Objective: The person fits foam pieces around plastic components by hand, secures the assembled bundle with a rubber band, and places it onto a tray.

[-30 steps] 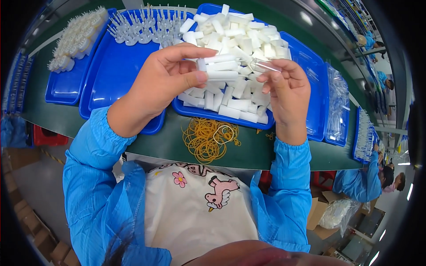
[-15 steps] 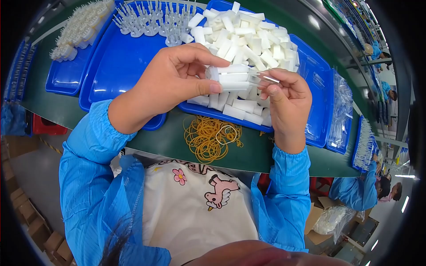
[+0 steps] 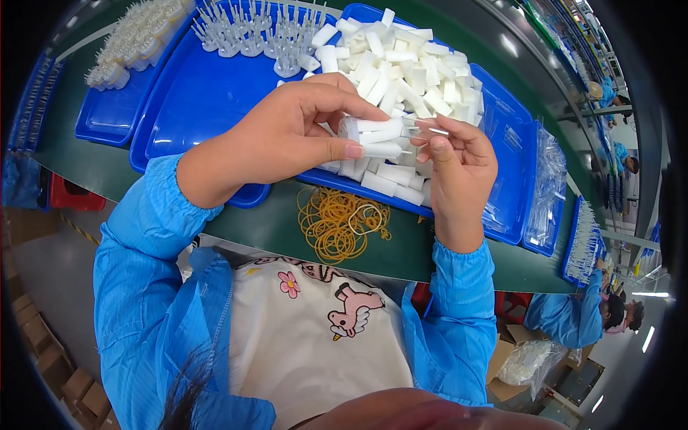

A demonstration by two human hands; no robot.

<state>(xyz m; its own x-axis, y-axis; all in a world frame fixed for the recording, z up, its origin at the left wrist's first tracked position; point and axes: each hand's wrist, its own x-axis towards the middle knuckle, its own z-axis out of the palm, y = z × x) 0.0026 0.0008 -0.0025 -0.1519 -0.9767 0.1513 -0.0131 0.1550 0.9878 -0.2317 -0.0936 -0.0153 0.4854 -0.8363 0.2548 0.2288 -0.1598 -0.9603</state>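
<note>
My left hand grips the round clear base of a pronged plastic holder between thumb and fingers. White foam blocks sit side by side on that holder, thin prong tips sticking out of their right ends. In my right hand, a thin clear tube is pinched between thumb and fingers, close to the prong tips. Whether the tube touches a prong is hard to see. Both hands are raised over a heaped pile of white foam blocks.
A blue tray on the left has several upright pronged holders at its back. Finished-looking white clusters fill another tray at far left. Yellow rubber bands lie near the table edge. Clear tubes and plastic-wrapped pieces are at right.
The foam blocks on the holder have shifted, with the lower one now angled apart from the upper. My left fingers have moved right along the blocks; the right hand stays close by with the tube.
</note>
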